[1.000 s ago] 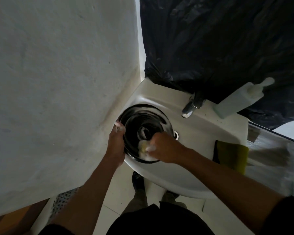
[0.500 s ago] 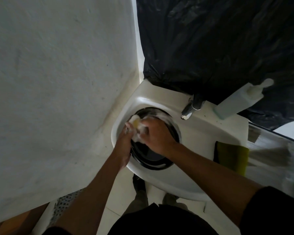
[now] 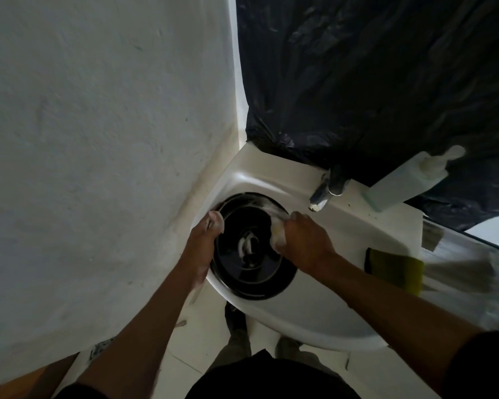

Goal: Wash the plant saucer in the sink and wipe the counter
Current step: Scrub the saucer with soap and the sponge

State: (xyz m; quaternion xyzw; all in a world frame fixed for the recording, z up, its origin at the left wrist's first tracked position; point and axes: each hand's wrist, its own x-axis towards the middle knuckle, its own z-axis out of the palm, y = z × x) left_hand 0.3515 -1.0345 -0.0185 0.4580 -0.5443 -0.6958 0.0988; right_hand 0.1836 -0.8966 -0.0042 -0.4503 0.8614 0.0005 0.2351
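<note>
A round black plant saucer [image 3: 251, 269] lies in the white sink [image 3: 314, 318], with streaks of white foam at its middle and along its far rim. My left hand [image 3: 203, 243] grips the saucer's left rim, fingertips foamy. My right hand [image 3: 306, 240] holds a soapy, pale yellow sponge [image 3: 277, 236] pressed against the saucer's right inner side. Most of the sponge is hidden under my fingers.
A metal tap [image 3: 321, 194] juts over the sink's back edge. A pump soap bottle [image 3: 409, 180] leans behind it. A yellow-green cloth [image 3: 395, 269] lies on the sink's right ledge beside a grey counter surface [image 3: 467, 280]. Black plastic sheeting [image 3: 372, 82] hangs behind; a white wall [image 3: 98, 139] stands at the left.
My right hand moved the sponge from the saucer's upper left rim, next to my left hand, across to its right side. My left hand kept its hold on the left rim.
</note>
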